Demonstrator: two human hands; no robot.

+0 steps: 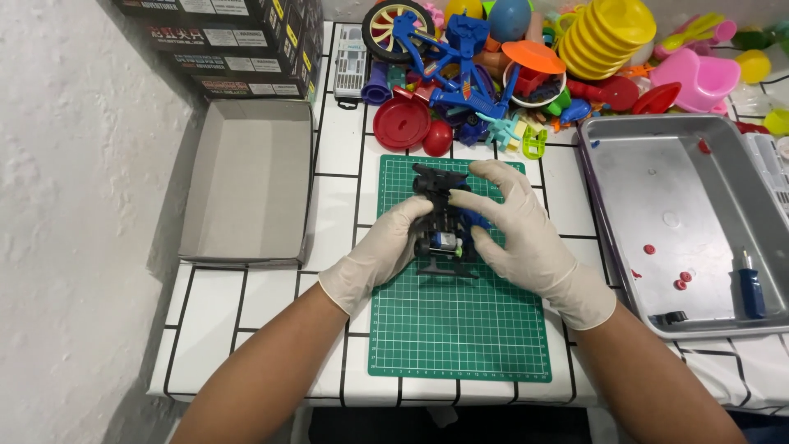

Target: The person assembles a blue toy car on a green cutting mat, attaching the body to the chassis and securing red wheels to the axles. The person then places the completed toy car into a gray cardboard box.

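A small black toy vehicle chassis with a blue part and a silver motor stands on the green cutting mat. My left hand, in a pale glove, grips its left side. From the right, my gloved right hand holds the chassis with fingers curled over the top and the blue part. Both hands partly hide the toy.
A heap of bright plastic toys fills the table's back. A metal tray at the right holds a blue screwdriver and small red pieces. An open grey cardboard box lies left, with dark boxes behind it.
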